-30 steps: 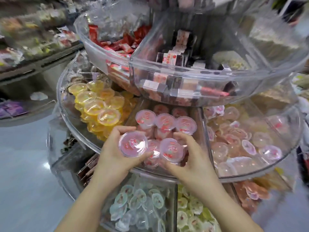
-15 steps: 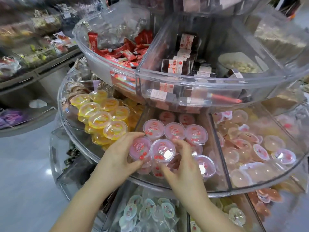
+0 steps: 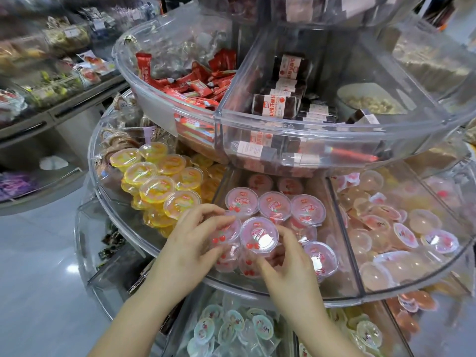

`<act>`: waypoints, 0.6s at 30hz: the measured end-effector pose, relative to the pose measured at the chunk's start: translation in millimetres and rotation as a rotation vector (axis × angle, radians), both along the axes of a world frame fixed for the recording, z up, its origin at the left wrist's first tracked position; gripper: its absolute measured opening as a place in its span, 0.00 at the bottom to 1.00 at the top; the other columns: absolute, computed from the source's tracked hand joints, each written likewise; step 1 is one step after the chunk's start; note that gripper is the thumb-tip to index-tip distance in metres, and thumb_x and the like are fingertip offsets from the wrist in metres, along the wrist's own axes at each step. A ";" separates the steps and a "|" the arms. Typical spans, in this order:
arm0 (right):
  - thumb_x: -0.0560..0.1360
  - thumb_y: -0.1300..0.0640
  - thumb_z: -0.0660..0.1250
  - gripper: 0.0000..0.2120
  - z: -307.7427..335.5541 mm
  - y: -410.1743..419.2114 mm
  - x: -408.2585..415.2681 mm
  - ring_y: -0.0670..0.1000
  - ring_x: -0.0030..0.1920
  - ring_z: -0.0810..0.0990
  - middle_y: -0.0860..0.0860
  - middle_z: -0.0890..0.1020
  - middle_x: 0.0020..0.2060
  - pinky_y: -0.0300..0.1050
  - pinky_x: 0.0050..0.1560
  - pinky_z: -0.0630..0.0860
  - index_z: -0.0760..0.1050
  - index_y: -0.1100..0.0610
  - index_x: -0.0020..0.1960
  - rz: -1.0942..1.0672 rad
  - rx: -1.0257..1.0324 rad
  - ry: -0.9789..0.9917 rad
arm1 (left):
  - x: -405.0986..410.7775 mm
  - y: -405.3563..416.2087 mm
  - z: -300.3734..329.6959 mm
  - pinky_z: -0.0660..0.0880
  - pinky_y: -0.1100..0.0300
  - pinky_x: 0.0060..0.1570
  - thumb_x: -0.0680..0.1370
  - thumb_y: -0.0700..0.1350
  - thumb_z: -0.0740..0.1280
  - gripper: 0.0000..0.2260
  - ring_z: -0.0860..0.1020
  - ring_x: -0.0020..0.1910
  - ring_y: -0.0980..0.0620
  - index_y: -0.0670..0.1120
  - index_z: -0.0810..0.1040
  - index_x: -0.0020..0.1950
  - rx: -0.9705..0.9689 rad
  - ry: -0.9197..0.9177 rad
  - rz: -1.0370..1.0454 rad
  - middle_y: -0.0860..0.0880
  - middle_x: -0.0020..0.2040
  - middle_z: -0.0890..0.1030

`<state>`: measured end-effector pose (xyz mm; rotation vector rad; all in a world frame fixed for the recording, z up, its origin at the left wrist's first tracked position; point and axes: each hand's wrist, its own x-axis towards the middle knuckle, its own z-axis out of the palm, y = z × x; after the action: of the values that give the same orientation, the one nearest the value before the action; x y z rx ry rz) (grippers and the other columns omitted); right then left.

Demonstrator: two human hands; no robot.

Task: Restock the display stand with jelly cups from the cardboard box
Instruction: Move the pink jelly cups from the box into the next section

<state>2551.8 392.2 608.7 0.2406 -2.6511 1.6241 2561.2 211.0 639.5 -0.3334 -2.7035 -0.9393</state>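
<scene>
A round, tiered clear plastic display stand fills the head view. Its middle tier has a compartment of pink cherry jelly cups. My left hand curls its fingers round one pink cup at the front of that compartment. Beside it, my right hand pinches a second pink cup from below and the side. Both cups sit on top of other pink cups. The cardboard box is out of view.
Yellow jelly cups fill the compartment to the left, pale peach cups the one to the right. The upper tier with red and brown snack packs overhangs the pink cups. Green-lidded cups lie in the lower tier. Shelves stand at left.
My left hand has brought its pink cup down from the rim into the compartment. My right hand has shifted left onto the neighbouring cup. The camera has moved closer.
</scene>
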 end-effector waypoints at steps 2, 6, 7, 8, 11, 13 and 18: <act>0.69 0.59 0.71 0.20 -1.6 -0.3 0.3 0.42 0.37 0.76 0.44 0.79 0.37 0.29 0.36 0.71 0.70 0.43 0.54 -0.014 0.001 -0.002 | 0.6 -2.7 -0.2 0.63 0.74 0.61 0.67 0.31 0.72 0.21 0.71 0.60 0.59 0.45 0.79 0.58 0.035 0.002 -0.015 0.52 0.58 0.76; 0.70 0.59 0.70 0.20 -3.4 0.2 -0.6 0.42 0.37 0.76 0.45 0.78 0.35 0.29 0.36 0.72 0.70 0.43 0.56 -0.022 0.005 -0.028 | 1.4 -4.6 -2.6 0.60 0.75 0.64 0.68 0.28 0.71 0.21 0.67 0.65 0.61 0.44 0.80 0.57 0.068 0.014 -0.031 0.54 0.59 0.76; 0.70 0.59 0.71 0.20 -3.6 0.1 -0.8 0.42 0.36 0.76 0.45 0.79 0.35 0.30 0.36 0.73 0.70 0.42 0.56 -0.022 0.001 -0.036 | 1.6 -4.1 -3.4 0.60 0.75 0.65 0.68 0.28 0.71 0.21 0.67 0.66 0.61 0.44 0.80 0.57 0.077 0.018 -0.030 0.55 0.59 0.75; 0.70 0.59 0.71 0.19 -3.5 -0.3 -1.4 0.43 0.36 0.77 0.46 0.79 0.36 0.32 0.36 0.74 0.70 0.42 0.56 -0.020 -0.006 -0.046 | 1.6 -3.6 -4.0 0.61 0.74 0.65 0.68 0.28 0.70 0.21 0.67 0.66 0.62 0.44 0.80 0.58 0.088 0.019 -0.029 0.56 0.60 0.75; 0.70 0.59 0.70 0.19 -4.1 -0.8 -2.2 0.44 0.36 0.78 0.48 0.80 0.37 0.39 0.39 0.77 0.70 0.43 0.56 -0.017 -0.011 -0.058 | 2.6 -2.8 -5.6 0.63 0.73 0.64 0.68 0.28 0.70 0.22 0.68 0.65 0.65 0.47 0.79 0.58 0.132 0.015 -0.029 0.59 0.61 0.74; 0.70 0.59 0.71 0.19 -3.2 -0.4 -2.0 0.44 0.35 0.78 0.48 0.80 0.37 0.36 0.37 0.76 0.70 0.44 0.57 -0.013 -0.014 -0.053 | 3.7 -1.7 -6.6 0.63 0.75 0.62 0.67 0.28 0.69 0.23 0.69 0.63 0.66 0.48 0.79 0.58 0.156 0.010 -0.013 0.58 0.61 0.74; 0.68 0.55 0.74 0.22 2.6 4.4 1.8 0.42 0.33 0.76 0.52 0.79 0.35 0.29 0.36 0.73 0.69 0.44 0.58 -0.017 -0.087 -0.088 | 10.2 1.4 -6.8 0.59 0.78 0.62 0.69 0.35 0.73 0.24 0.66 0.66 0.62 0.49 0.75 0.63 0.105 0.032 0.050 0.53 0.66 0.70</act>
<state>2553.6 396.6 611.3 0.1475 -2.6285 1.7805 2571.5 212.3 632.8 -0.2560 -2.6087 -1.0480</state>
